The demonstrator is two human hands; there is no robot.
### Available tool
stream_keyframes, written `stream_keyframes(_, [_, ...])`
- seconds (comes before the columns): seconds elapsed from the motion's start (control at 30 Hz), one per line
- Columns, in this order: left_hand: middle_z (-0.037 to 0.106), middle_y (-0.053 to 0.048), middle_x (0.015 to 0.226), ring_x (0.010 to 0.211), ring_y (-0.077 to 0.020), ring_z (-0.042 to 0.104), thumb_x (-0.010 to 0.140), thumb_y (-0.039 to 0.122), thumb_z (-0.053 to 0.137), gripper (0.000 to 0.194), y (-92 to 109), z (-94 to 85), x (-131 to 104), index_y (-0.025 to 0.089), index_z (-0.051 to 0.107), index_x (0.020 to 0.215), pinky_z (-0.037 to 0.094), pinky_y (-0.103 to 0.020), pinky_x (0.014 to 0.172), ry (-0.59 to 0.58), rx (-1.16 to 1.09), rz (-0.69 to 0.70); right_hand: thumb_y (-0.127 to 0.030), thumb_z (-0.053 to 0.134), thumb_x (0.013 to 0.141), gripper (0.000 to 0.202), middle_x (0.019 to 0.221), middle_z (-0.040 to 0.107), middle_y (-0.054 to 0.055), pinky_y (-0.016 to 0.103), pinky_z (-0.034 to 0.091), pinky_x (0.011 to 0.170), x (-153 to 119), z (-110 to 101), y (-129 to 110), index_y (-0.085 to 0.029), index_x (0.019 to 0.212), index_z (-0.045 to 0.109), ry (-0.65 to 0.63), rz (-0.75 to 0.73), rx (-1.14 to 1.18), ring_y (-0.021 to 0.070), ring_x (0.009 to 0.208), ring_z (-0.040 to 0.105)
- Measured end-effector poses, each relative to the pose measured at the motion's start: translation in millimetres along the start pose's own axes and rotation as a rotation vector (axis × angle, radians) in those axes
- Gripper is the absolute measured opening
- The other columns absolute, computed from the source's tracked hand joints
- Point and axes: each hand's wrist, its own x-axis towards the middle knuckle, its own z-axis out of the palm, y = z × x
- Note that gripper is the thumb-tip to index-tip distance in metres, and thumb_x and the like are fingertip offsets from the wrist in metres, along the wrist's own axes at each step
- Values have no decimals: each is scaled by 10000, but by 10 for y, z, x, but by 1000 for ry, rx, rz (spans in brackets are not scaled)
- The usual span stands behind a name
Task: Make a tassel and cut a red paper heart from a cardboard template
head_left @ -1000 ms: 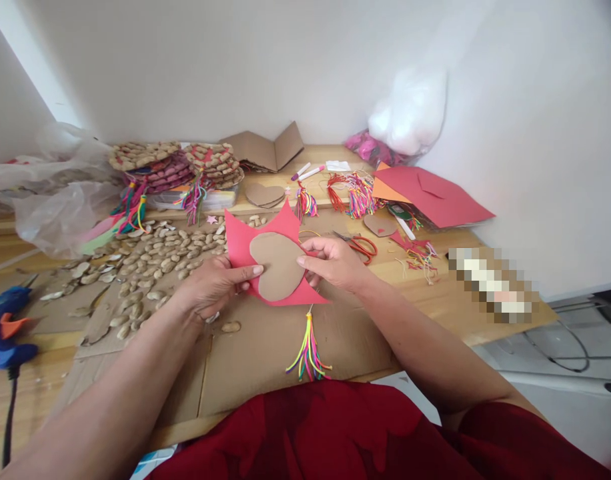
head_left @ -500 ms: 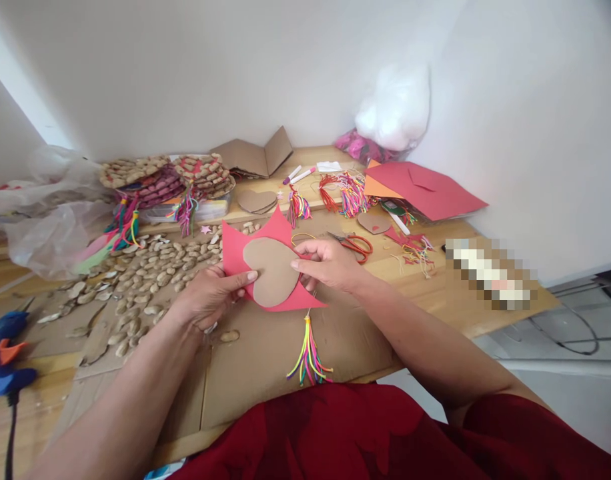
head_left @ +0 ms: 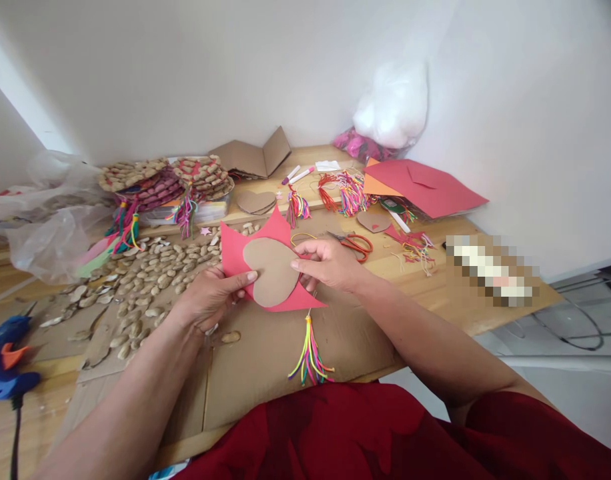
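Note:
A brown cardboard heart (head_left: 273, 270) lies against a piece of red paper (head_left: 235, 247) with pointed, curved-cut edges. My left hand (head_left: 220, 290) pinches both at the left, its thumb pressed on the cardboard. At the right, my right hand (head_left: 325, 263) grips the heart's edge between thumb and fingers; its fingertips are partly hidden. Below the paper's lower edge, a multicoloured string tassel (head_left: 310, 353) hangs or lies over the cardboard sheet (head_left: 265, 380). Just behind my right hand are orange-handled scissors (head_left: 360, 247).
Peanuts (head_left: 160, 267) spread across the left side, with a blue glue gun (head_left: 10, 360) at the far left. Peanut-covered hearts (head_left: 203, 175) are stacked behind. Further right lie string tassels (head_left: 353, 193), a cut cardboard heart (head_left: 373, 221) and red paper sheets (head_left: 430, 187).

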Motion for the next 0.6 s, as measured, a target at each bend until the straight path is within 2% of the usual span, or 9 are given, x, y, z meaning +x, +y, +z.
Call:
stream_keyframes(0.23, [708, 1, 639, 488, -72, 496, 424, 309, 1005, 457, 1, -5, -3, 138, 745, 759, 361, -193, 468, 7, 5, 14, -182, 669, 899, 123, 648, 700, -26, 172, 568, 448, -14, 6, -25, -169, 1022, 659, 0, 6, -1, 88, 462, 647])
stream_keyframes(0.47, [730, 0, 686, 495, -70, 514, 487, 316, 991, 454, -17, -16, 2, 132, 737, 816, 326, -179, 423, 7, 26, 38, -247, 692, 885, 133, 699, 715, -1, 183, 567, 447, 6, -12, 47, -178, 997, 672, 0, -26, -45, 110, 518, 678])
stream_keyframes(0.6, [765, -14, 776, 625, -133, 634, 438, 288, 1006, 539, -6, 14, -28, 145, 748, 890, 482, -219, 531, 44, 9, 42, -252, 695, 878, 128, 709, 723, 2, 176, 563, 441, 6, -11, 37, -186, 985, 672, -3, -28, -41, 112, 531, 682])
